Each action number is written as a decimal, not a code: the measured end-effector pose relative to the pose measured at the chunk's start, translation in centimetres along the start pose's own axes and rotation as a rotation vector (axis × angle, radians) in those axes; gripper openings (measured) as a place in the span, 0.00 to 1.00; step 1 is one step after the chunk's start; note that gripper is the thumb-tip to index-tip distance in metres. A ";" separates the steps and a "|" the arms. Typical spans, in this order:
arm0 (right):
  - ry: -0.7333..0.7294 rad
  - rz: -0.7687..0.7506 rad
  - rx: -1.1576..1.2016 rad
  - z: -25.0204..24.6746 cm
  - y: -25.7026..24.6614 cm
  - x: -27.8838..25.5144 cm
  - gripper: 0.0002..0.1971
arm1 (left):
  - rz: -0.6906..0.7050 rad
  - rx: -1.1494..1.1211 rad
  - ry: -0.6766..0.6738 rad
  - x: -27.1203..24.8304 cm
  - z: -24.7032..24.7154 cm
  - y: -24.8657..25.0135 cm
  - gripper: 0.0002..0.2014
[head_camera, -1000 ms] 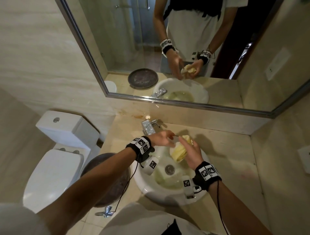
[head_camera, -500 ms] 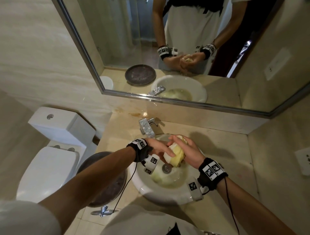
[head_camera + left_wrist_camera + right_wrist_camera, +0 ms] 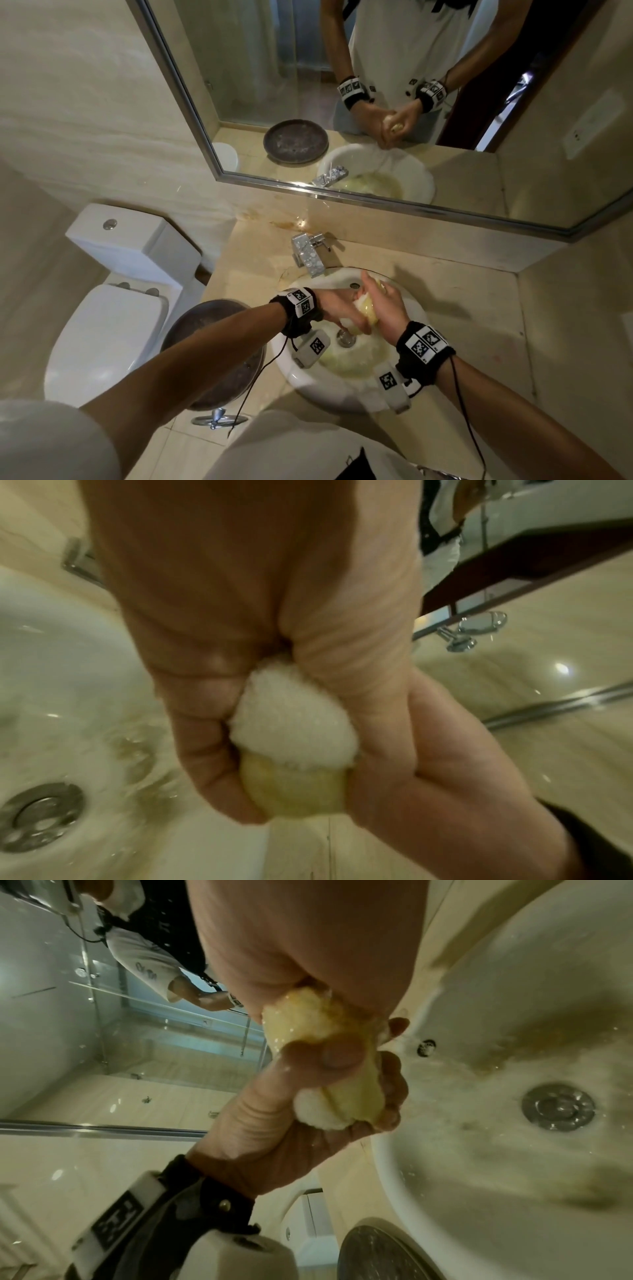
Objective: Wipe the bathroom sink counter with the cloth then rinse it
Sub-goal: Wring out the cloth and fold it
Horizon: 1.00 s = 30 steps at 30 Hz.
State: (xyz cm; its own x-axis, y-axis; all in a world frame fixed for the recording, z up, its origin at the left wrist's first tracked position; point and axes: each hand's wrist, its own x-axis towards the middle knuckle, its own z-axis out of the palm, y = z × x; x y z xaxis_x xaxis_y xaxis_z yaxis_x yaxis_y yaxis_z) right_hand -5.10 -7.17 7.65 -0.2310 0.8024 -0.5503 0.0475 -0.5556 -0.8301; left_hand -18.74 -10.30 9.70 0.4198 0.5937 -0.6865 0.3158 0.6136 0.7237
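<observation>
**Over the sink bowl: cloth gripped in both hands**

Above the sink, just over the drain, I hold the cloth rolled into a tight wad between my hands. My left hand has fingers and thumb curled round the white end; my right hand is wrapped round the yellow end. The two hands touch, with only a short stretch of cloth visible between them. The faucet stands behind on the desk. Cloudy yellowish water lies in the bowl.
</observation>
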 end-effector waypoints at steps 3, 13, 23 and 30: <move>0.096 0.061 -0.054 0.3 0.9 0.6 0.19 | -0.010 0.077 0.133 1.3 0.6 -1.1 0.30; 0.226 0.215 -0.109 0.8 1.5 1.4 0.23 | -0.007 0.330 0.500 3.9 2.9 -2.4 0.42; 0.357 0.278 -0.144 1.8 1.5 1.2 0.27 | 0.096 0.782 0.648 4.6 3.8 -3.7 0.40; 0.376 0.319 -0.130 2.3 1.1 2.3 0.25 | 0.093 0.902 0.679 5.1 3.3 -3.8 0.42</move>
State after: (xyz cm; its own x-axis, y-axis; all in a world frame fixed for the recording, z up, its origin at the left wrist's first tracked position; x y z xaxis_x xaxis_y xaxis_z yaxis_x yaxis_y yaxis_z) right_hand -7.85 -6.47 5.66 0.1793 0.6332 -0.7529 0.1845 -0.7734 -0.6065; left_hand -15.05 -11.32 3.68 0.0116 0.9458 -0.3244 0.9211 0.1162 0.3715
